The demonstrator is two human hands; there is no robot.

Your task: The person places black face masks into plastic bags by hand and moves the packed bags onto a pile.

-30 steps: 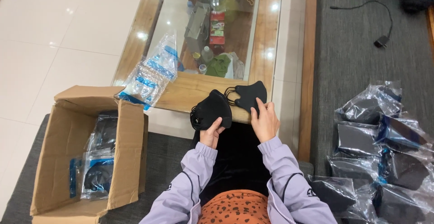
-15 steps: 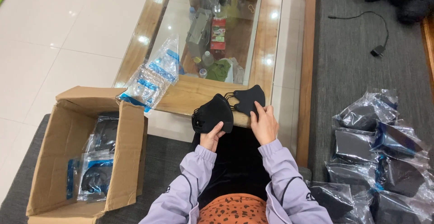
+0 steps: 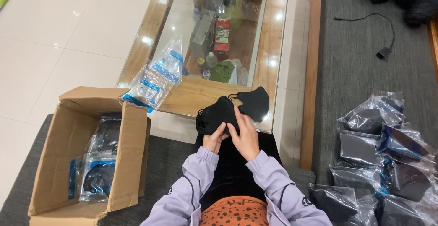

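While the person sits facing the long wood-framed glass-topped coffee table [image 3: 273, 48], both hands meet at its near edge over a stack of black fabric face masks [image 3: 216, 115]: the left hand [image 3: 213, 139] pinches the stack's lower edge from beneath, thumb on top, and the right hand [image 3: 246, 137] lies beside it with its fingers pressed flat against the stack's right side, closed on the fabric. Touching the stack on its right, a single black face mask [image 3: 254, 102] lies on the table's wooden rim. On the near left corner of the table sits a loose pile of clear plastic bags with blue strips [image 3: 155, 77]. On the floor to the left of the table stands an open brown cardboard box [image 3: 68, 148] holding bagged dark masks. To the right of the table, well apart from the hands, a heap of clear bags filled with black masks [image 3: 383, 157] rests on grey carpet
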